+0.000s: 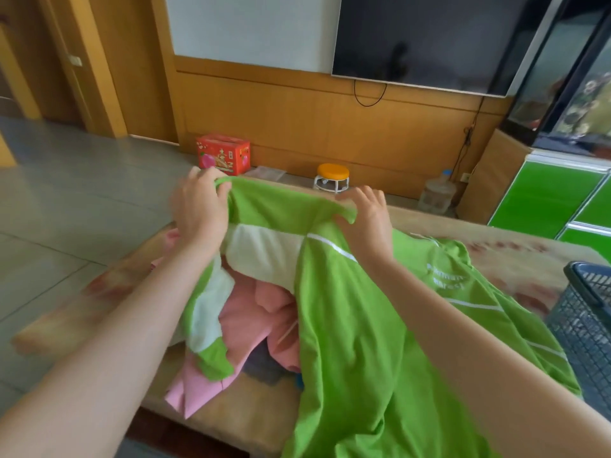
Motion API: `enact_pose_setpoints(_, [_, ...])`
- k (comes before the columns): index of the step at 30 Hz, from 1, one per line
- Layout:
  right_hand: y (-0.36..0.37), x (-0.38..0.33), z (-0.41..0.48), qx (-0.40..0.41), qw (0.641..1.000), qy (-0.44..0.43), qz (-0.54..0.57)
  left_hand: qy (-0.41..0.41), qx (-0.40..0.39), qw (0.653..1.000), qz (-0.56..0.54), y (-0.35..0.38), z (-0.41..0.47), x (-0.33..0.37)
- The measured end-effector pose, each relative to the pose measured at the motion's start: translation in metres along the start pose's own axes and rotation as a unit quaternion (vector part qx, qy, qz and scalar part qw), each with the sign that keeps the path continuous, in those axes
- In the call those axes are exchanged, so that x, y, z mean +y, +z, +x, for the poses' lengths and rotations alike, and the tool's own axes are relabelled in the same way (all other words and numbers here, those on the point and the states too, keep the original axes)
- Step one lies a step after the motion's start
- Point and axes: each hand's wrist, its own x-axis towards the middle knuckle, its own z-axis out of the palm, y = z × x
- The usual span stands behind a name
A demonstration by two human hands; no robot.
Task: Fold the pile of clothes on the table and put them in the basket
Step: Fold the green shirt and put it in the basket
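Our left hand (201, 206) and right hand (365, 216) pinch the shirt (347, 325) (soft, light, floppy); shoulders look best for holding.

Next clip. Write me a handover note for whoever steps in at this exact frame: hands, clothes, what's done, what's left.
Hands: the left hand and the right hand each grip one end of the top edge of the green shirt, holding it up.
Clothes: the shirt's lower part drapes over the table. The pink clothes lie unfolded under it, with a grey piece beneath.
Basket: the basket is at the far right; only a corner shows, so its contents cannot be told.
Done: no folded piece in sight.
Left: fold the shirt, then the pink and grey pieces, and put all in the basket.
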Motion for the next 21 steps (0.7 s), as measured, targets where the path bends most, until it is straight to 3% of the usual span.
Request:
enact_pose_setpoints(3, [0.019,0.007,0.001,-0.248,0.965,0.042,-0.078,-0.021,-0.059,0.995,0.072,0.011,-0.006,0.003])
enact_pose_setpoints(4, [0.023,0.011,-0.006,-0.291,0.950,0.052,-0.102,-0.004,-0.081,0.994,0.069,0.016,-0.017,0.002])
enact_pose_setpoints(7, [0.011,0.016,-0.039,-0.239,0.967,0.055,-0.064,0.116,-0.105,0.988,-0.002,0.023,-0.060,0.000])
enact_pose_setpoints(10, [-0.006,0.009,-0.091,-0.173,0.983,0.047,-0.042,0.171,-0.163,0.969,-0.076,0.022,-0.105,-0.006])
enact_pose_setpoints(13, [-0.004,-0.005,-0.139,-0.218,0.971,0.057,-0.085,0.184,-0.258,0.946,-0.068,0.023,-0.134,-0.018])
enact_pose_setpoints(17, [0.012,-0.018,-0.167,-0.177,0.975,0.049,-0.124,0.163,-0.211,0.962,-0.055,0.023,-0.125,-0.029])
enact_pose_setpoints(21, [0.009,-0.030,-0.168,-0.118,0.989,0.048,-0.075,0.137,-0.203,0.964,-0.100,0.018,-0.115,-0.022])
